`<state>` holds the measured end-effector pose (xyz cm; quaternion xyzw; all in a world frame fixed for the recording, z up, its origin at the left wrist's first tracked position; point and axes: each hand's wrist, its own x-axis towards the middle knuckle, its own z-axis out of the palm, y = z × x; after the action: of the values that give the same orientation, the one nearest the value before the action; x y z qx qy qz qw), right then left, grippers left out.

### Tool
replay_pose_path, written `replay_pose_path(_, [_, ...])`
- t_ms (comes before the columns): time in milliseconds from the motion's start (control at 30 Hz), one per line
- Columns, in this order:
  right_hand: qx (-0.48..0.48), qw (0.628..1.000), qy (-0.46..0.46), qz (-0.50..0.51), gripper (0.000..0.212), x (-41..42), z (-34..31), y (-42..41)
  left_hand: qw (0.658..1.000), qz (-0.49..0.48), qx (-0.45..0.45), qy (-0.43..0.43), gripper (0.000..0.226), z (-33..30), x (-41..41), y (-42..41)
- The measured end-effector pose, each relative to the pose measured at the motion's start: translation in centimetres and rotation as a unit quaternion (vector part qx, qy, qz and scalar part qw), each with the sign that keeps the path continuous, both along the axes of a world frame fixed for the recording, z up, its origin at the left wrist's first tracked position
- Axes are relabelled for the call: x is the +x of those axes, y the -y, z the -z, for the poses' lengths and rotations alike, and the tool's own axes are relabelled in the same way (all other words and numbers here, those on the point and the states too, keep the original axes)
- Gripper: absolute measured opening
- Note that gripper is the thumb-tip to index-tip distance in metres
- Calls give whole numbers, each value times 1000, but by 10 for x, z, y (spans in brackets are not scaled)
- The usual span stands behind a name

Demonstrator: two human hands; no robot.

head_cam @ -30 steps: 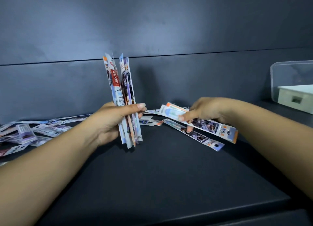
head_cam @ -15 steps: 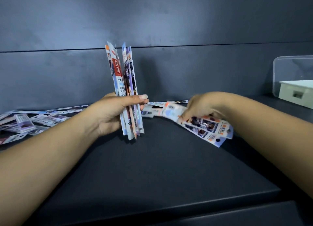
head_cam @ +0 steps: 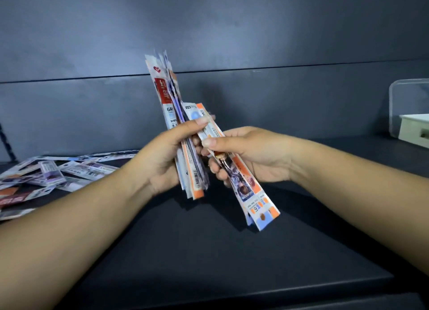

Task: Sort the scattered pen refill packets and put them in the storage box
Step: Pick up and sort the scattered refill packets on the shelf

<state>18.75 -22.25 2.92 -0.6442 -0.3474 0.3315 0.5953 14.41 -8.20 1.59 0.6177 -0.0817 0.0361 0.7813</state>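
My left hand (head_cam: 160, 161) grips an upright bundle of several pen refill packets (head_cam: 166, 96), long thin printed sleeves, above the dark shelf. My right hand (head_cam: 253, 154) holds two or three more packets (head_cam: 253, 198) with orange and blue ends, tilted down to the right. Their upper ends lean against the bundle by my left thumb. More loose packets (head_cam: 53, 175) lie scattered on the shelf at the left. The storage box (head_cam: 408, 107), clear-walled with a white part inside, stands at the far right edge.
The dark shelf top (head_cam: 209, 251) runs to a front edge near the bottom of the view. A dark back wall (head_cam: 278, 54) rises close behind the hands.
My right hand lifted the packets it had gathered off the shelf and brought them left against the bundle in my left hand. The spot where they lay now shows bare shelf.
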Motion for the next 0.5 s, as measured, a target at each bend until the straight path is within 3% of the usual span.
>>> replay_pose_path(67, [-30, 999, -4, -38, 24, 1, 2, 2, 1000, 19, -11, 13, 9, 0, -1, -1])
replay_pose_path(133, [-66, 995, -4, -70, 27, 3, 4, 5, 999, 43, 6, 13, 11, 1, -3, 0])
replay_pose_path(233, [-109, 990, 2, -89, 22, 7, 3, 16, 999, -4, -16, 33, 14, 0, 2, -3])
replay_pose_path(300, [-152, 986, 19, -70, 10, 15, 2, 26, 993, -73, -71, 52, 16, -3, 7, -9])
replay_pose_path(400, [-164, 985, 60, 12, 10, 31, -6, 38, 991, -80, -90, 56, 12, -5, 9, -18])
replay_pose_path(500, [-178, 978, 92, 52, 18, 45, -25, 51, 994, -42, -86, 46, 42, -8, 8, -29])
